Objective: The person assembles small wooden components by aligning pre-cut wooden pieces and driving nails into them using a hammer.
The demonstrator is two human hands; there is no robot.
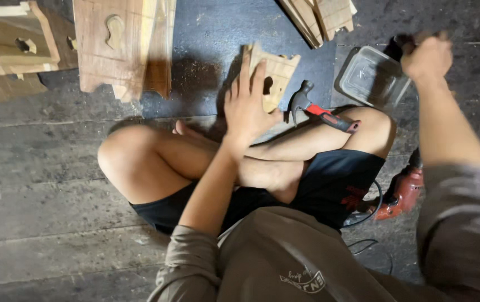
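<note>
Seated worker, head view. The left hand (246, 103) lies flat with fingers spread against a small cut wooden piece (273, 78), which stands tilted on the dark floor (44, 184) just ahead of the crossed legs; this is a pressing hold, not a closed grip. The right hand (427, 56) is raised at the far right and clenched around something dark; motion blur hides what it is, possibly a tool handle. A claw hammer with a red handle (321, 112) rests beside the wooden piece, its handle against the right knee. Behind it sits a clear plastic container (371, 75), lid off; its contents cannot be made out and it looks empty. An orange power tool (399, 193) with its cord lies beside the right hip. More cut boards (120, 45) lie farther off. Risks: the piece, steadied by palm pressure alone, may slip or tip; the spread fingers sit close to any blow; the cord may snag the leg.
</note>
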